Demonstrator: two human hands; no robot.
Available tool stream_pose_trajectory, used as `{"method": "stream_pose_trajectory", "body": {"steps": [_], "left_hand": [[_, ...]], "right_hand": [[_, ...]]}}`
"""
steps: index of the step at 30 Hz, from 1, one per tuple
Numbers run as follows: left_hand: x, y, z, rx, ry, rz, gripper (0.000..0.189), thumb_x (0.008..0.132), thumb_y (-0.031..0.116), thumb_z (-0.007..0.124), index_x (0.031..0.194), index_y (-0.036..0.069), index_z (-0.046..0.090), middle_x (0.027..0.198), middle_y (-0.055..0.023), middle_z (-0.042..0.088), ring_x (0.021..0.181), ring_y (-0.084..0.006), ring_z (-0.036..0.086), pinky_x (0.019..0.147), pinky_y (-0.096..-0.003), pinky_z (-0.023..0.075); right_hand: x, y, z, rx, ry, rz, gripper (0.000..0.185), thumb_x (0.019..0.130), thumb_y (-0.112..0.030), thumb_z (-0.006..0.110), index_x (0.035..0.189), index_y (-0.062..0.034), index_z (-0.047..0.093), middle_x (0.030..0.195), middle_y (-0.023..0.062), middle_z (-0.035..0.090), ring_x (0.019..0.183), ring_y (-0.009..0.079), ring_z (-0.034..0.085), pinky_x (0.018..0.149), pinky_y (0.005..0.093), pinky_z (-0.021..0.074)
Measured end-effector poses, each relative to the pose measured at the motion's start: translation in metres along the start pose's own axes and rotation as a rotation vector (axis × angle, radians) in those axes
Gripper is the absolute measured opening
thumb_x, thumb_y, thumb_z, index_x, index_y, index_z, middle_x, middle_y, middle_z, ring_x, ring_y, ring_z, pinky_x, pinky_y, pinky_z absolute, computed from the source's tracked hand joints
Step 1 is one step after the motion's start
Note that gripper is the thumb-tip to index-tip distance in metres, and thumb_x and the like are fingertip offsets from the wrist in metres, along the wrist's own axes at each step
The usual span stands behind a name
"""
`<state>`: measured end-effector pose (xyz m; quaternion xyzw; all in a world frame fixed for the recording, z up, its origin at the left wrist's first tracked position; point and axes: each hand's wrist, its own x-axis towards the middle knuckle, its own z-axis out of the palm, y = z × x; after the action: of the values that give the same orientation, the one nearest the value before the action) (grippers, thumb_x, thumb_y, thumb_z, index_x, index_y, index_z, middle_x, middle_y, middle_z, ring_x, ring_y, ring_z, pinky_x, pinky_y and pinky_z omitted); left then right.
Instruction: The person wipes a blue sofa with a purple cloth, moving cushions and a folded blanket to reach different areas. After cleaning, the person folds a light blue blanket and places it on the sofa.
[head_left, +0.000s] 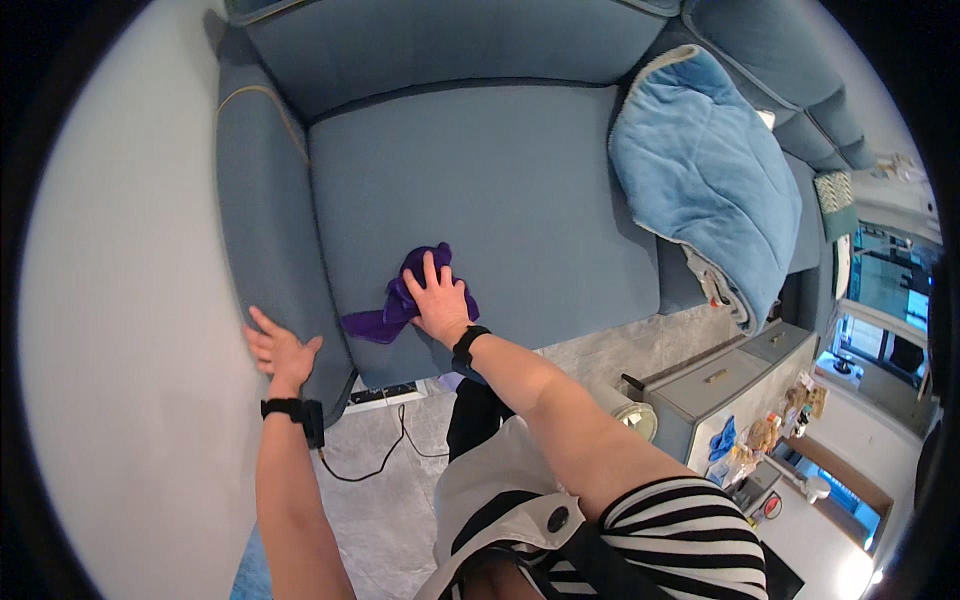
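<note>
My right hand (441, 298) lies flat, fingers spread, on a crumpled purple cloth (375, 324), pressing it against the seat cushion (487, 180) of a blue-grey sofa. One corner of the cloth trails off towards the left armrest. My left hand (285, 351) is over the front part of that armrest (262, 225), beside the white wall; its fingers are apart and it holds nothing. Whether its fingers touch the armrest or the wall, I cannot tell. Each wrist wears a black band, and a cable (367, 478) runs from the left one.
A folded light-blue quilt (705, 165) covers the sofa to the right. A thin tan cord (262, 88) lies over the armrest. A grey drawer cabinet (720, 375) with assorted items on top stands at the right, near a lidded bin (634, 416). Grey tiles (390, 517) form the floor.
</note>
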<state>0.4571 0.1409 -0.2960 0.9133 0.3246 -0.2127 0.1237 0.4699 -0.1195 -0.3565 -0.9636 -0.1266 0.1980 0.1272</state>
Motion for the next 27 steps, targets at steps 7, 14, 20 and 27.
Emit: {"method": "stream_pose_trajectory", "body": {"steps": [7, 14, 20, 27], "left_hand": [[0.002, -0.008, 0.004, -0.007, -0.015, 0.027, 0.129, 0.065, 0.023, 0.083, 0.143, 0.010, -0.019, 0.146, -0.0312, -0.008, 0.136, -0.0465, -0.001, 0.107, -0.0584, 0.0091], [0.003, -0.006, 0.001, 0.086, -0.053, -0.033, 0.128, 0.065, 0.028, 0.083, 0.142, 0.003, -0.016, 0.146, -0.0317, -0.005, 0.136, -0.0460, -0.001, 0.108, -0.0559, 0.0108], [0.001, -0.008, 0.001, 0.038, -0.012, -0.012, 0.132, 0.065, 0.023, 0.083, 0.142, 0.011, -0.023, 0.147, -0.0298, -0.008, 0.137, -0.0447, 0.000, 0.108, -0.0560, 0.0126], [0.007, -0.014, 0.010, 0.115, 0.056, 0.020, 0.135, 0.062, 0.029, 0.085, 0.143, 0.009, -0.021, 0.147, -0.0300, -0.001, 0.136, -0.0460, 0.006, 0.109, -0.0527, 0.0173]], "right_hand": [[0.047, -0.007, -0.126, 0.539, 0.088, -0.425, 0.049, 0.066, -0.012, 0.068, 0.113, -0.0057, 0.053, 0.126, 0.0233, 0.042, 0.101, 0.0403, 0.055, 0.084, 0.0435, 0.0496], [0.143, -0.029, -0.251, 0.202, 1.007, -1.225, 0.032, 0.070, -0.014, 0.060, 0.098, -0.0297, 0.058, 0.117, 0.0032, 0.054, 0.079, 0.0226, 0.053, 0.058, 0.0310, 0.0452], [0.087, 0.217, -0.161, 0.153, 0.175, 0.394, 0.027, 0.079, -0.013, 0.054, 0.104, -0.0128, 0.064, 0.119, 0.0115, 0.056, 0.108, 0.0319, 0.053, 0.083, 0.0429, 0.0493], [-0.265, 0.278, -0.044, 0.160, -1.173, 0.229, 0.019, 0.068, -0.010, 0.058, 0.084, -0.0022, 0.065, 0.095, 0.0182, 0.066, 0.096, 0.0344, 0.062, 0.080, 0.0455, 0.0490]]}}
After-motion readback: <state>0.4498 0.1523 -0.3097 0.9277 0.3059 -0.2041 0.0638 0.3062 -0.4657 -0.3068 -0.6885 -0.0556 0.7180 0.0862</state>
